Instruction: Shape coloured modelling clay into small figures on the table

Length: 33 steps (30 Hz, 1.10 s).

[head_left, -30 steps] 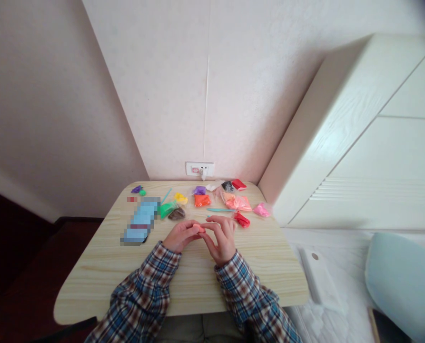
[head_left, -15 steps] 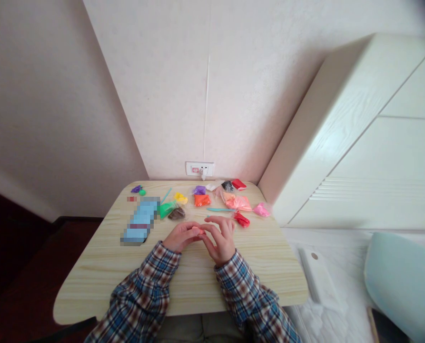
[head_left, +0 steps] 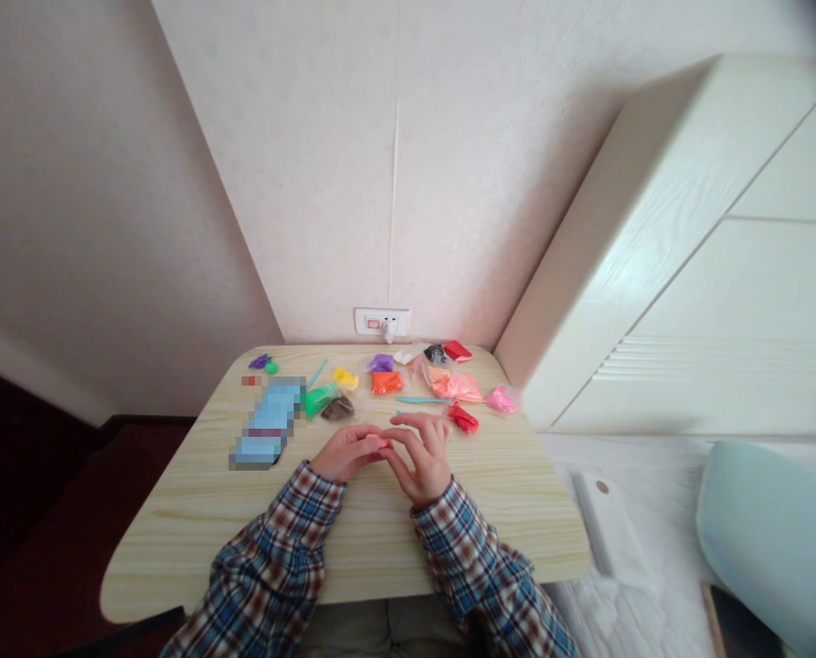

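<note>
Between my two hands is a small lump of coral-pink modelling clay (head_left: 376, 441), partly covered by fingers. My left hand (head_left: 344, 453) is closed on it, thumb on top. From the other side my right hand (head_left: 421, 457) pinches it with thumb and index finger, the other fingers bent above. Both hands hover over the near middle of the wooden table (head_left: 503, 521). Just beyond them lie a bag of brown clay (head_left: 338, 408), a bag of red clay (head_left: 463, 419) and a thin teal modelling tool (head_left: 421, 399).
Further back are bags of orange (head_left: 386, 382), yellow (head_left: 345, 377), green (head_left: 320, 399) and pink clay (head_left: 501, 399). A blurred-out phone (head_left: 270, 425) lies at left, near a small purple and green clay piece (head_left: 262, 363). Behind the table is a wall socket (head_left: 382, 322).
The clay turns slightly between my fingertips and shows less of its surface. Both hands stay in nearly the same place; the view shifts a little.
</note>
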Each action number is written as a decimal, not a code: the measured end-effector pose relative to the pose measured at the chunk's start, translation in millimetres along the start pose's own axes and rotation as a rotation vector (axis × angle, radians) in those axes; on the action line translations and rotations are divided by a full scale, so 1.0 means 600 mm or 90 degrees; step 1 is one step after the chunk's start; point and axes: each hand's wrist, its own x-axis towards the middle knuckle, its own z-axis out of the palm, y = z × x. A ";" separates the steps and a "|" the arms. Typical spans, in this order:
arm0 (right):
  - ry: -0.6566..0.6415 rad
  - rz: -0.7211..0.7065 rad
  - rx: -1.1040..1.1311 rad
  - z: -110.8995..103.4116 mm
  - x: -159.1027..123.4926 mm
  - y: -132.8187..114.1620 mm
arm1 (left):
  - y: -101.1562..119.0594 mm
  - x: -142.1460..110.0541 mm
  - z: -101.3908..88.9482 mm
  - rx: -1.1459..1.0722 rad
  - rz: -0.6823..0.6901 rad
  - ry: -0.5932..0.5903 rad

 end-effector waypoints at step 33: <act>-0.024 0.002 0.003 0.009 -0.003 -0.001 | -0.001 0.001 -0.001 0.006 -0.010 -0.008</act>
